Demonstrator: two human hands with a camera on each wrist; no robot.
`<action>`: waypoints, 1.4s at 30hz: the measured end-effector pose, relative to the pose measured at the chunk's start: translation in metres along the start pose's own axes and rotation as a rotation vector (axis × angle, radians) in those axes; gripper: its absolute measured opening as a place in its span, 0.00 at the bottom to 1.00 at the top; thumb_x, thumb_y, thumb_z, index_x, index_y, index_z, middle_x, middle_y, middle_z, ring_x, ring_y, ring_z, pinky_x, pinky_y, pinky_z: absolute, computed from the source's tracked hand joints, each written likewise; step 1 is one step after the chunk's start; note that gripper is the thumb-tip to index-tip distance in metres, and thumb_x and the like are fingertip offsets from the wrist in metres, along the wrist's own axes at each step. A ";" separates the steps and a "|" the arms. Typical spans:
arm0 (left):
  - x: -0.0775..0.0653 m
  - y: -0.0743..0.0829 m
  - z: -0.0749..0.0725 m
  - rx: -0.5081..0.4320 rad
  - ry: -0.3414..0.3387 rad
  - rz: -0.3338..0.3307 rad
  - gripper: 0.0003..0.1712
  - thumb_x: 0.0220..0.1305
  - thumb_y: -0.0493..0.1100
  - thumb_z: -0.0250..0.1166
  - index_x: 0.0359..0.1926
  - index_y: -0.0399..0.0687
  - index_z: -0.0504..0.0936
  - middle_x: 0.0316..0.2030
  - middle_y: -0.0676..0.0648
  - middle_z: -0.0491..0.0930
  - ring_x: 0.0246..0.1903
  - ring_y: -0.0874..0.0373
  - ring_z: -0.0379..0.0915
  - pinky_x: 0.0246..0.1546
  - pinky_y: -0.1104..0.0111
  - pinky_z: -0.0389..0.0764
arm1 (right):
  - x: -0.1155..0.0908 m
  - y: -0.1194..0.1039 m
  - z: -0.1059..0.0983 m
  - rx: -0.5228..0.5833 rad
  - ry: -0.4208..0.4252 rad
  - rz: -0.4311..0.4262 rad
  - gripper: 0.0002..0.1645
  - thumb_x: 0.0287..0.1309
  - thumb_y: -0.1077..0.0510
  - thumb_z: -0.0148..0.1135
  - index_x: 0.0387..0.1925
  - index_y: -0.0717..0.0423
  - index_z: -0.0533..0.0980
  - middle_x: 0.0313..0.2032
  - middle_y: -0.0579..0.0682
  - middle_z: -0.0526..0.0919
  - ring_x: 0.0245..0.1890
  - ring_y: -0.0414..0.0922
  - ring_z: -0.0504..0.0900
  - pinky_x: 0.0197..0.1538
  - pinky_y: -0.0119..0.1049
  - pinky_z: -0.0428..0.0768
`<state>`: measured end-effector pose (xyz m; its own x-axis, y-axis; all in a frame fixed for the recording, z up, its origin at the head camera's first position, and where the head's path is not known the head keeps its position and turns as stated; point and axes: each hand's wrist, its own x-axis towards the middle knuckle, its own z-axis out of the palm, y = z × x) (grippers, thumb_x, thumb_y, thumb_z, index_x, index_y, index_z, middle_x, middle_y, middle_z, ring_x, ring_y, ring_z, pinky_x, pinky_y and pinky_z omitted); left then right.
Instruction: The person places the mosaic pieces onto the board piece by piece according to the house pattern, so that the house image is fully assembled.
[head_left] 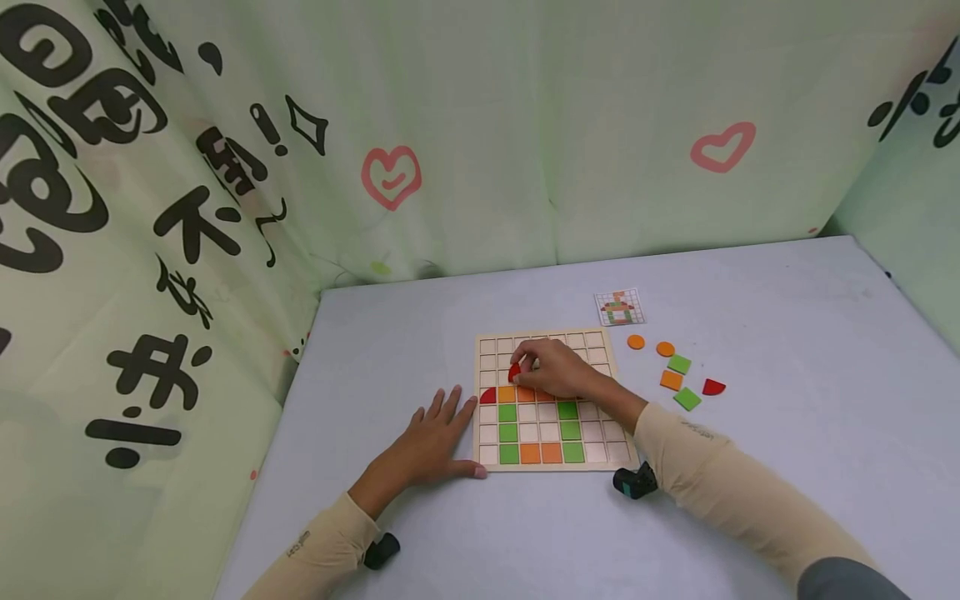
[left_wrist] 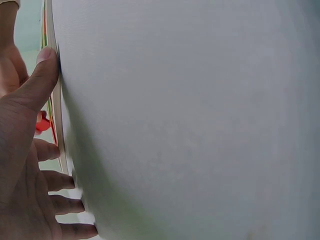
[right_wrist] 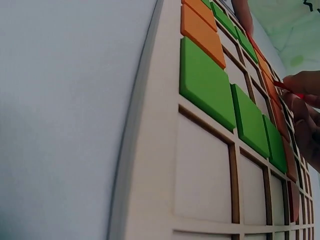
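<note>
My right hand (head_left: 555, 368) pinches a red quarter-round tile (head_left: 514, 372) between thumb and fingers, just above the orange row of the wooden grid board (head_left: 555, 468). In the right wrist view this red tile (right_wrist: 285, 89) is tipped over the board, seen nearly edge-on. Along that row lie a red quarter-round tile (head_left: 489, 396) at the left and orange squares (head_left: 507, 394), partly covered by the hand. Green squares (head_left: 508, 432) form two columns below, with orange squares (head_left: 530, 453) between their feet. My left hand (head_left: 431, 446) lies spread, thumb and fingertips at the board's left edge.
Right of the board lie orange discs (head_left: 635, 342), green squares (head_left: 687, 399), an orange square (head_left: 671, 380) and a red quarter-round tile (head_left: 714, 387). A small pattern card (head_left: 619, 307) lies behind the board. A printed curtain (head_left: 555, 133) stands along the table's far edge.
</note>
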<state>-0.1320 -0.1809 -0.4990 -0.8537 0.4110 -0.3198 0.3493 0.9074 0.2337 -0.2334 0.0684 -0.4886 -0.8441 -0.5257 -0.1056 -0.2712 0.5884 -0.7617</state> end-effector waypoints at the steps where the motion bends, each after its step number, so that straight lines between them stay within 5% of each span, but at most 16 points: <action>1: 0.000 0.000 0.000 0.003 0.000 -0.001 0.65 0.51 0.78 0.65 0.80 0.53 0.50 0.80 0.39 0.46 0.78 0.35 0.40 0.69 0.37 0.58 | 0.001 -0.001 0.002 -0.006 0.003 0.004 0.13 0.60 0.56 0.71 0.46 0.52 0.81 0.33 0.45 0.82 0.35 0.42 0.77 0.42 0.35 0.75; 19: -0.003 0.002 -0.001 0.009 0.006 -0.010 0.64 0.52 0.77 0.65 0.80 0.55 0.49 0.80 0.40 0.45 0.78 0.36 0.39 0.70 0.37 0.57 | 0.009 -0.008 0.011 -0.196 0.026 0.026 0.14 0.58 0.52 0.72 0.44 0.53 0.84 0.36 0.47 0.84 0.35 0.43 0.78 0.42 0.39 0.77; 33: -0.001 0.002 -0.001 0.019 0.002 -0.011 0.65 0.51 0.78 0.64 0.80 0.54 0.49 0.80 0.40 0.45 0.78 0.36 0.40 0.70 0.37 0.57 | 0.005 -0.009 0.006 -0.200 -0.005 -0.005 0.18 0.59 0.52 0.71 0.48 0.53 0.83 0.34 0.44 0.84 0.33 0.41 0.78 0.41 0.37 0.76; 42: -0.002 0.003 -0.002 0.008 0.005 -0.011 0.64 0.51 0.77 0.66 0.80 0.54 0.50 0.80 0.40 0.46 0.78 0.36 0.40 0.70 0.37 0.58 | -0.011 0.006 -0.012 -0.137 -0.021 -0.109 0.17 0.62 0.52 0.68 0.52 0.51 0.82 0.38 0.42 0.85 0.38 0.40 0.78 0.45 0.38 0.77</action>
<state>-0.1298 -0.1792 -0.4956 -0.8594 0.4003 -0.3181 0.3426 0.9126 0.2229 -0.2316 0.0854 -0.4844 -0.7968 -0.6029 -0.0412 -0.4226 0.6046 -0.6752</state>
